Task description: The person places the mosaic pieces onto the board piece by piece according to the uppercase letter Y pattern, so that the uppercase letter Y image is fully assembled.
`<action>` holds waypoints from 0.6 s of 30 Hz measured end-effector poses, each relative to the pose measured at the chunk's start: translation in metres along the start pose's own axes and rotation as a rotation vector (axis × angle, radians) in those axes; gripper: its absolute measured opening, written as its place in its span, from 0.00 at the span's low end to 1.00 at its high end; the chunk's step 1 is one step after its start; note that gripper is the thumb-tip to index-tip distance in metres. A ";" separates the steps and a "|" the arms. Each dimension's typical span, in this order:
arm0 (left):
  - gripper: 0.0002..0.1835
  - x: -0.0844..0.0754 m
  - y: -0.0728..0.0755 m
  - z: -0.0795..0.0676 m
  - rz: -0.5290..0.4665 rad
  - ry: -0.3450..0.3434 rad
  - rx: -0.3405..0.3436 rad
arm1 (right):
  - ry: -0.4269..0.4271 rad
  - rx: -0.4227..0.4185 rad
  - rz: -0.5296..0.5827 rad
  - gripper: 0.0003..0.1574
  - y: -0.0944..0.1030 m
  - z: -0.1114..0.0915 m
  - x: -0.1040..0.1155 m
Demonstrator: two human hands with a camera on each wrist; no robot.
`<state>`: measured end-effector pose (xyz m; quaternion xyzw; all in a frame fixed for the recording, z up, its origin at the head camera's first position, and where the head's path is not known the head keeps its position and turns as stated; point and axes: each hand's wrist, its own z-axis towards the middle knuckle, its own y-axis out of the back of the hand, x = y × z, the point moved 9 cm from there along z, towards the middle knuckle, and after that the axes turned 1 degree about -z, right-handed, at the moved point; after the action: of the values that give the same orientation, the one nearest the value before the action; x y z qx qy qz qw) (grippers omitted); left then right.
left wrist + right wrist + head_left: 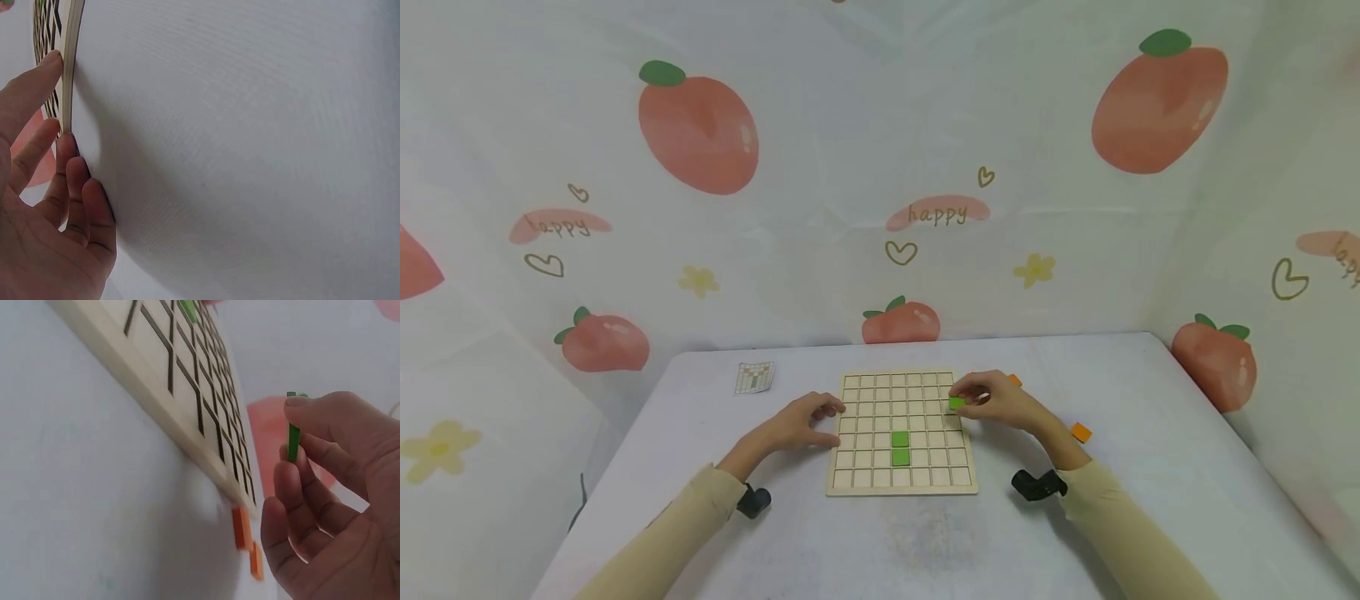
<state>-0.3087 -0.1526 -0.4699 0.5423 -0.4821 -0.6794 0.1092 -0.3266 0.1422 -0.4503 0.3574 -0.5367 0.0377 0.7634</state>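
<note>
A square wooden grid board (862, 489) lies on the table, with two green square tiles (900, 447) set one behind the other in its cells. Over the board's right edge, my right hand (1000, 402) pinches another green tile (293, 442) between thumb and fingers, raised off the surface. My left hand (797, 423) rests at the board's left edge. In the left wrist view its thumb and fingertips touch the board's rim (70, 75), and the fingers are only gently bent.
Orange tiles (1081, 432) lie on the table right of the board, some partly hidden behind the right hand. A small printed grid card (754, 377) lies at the back left. A patterned cloth (820, 275) hangs behind the white table (917, 550).
</note>
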 end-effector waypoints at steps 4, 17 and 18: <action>0.27 0.001 0.000 0.000 0.001 -0.002 0.003 | 0.024 0.005 -0.018 0.15 -0.011 0.008 0.007; 0.27 0.004 0.000 0.001 -0.002 -0.004 0.003 | 0.051 0.058 -0.020 0.16 -0.052 0.034 0.019; 0.27 0.003 0.000 0.001 -0.001 -0.004 0.002 | 0.054 0.061 -0.019 0.16 -0.055 0.035 0.019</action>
<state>-0.3112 -0.1543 -0.4721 0.5414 -0.4829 -0.6798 0.1073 -0.3223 0.0746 -0.4554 0.3844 -0.5113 0.0565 0.7666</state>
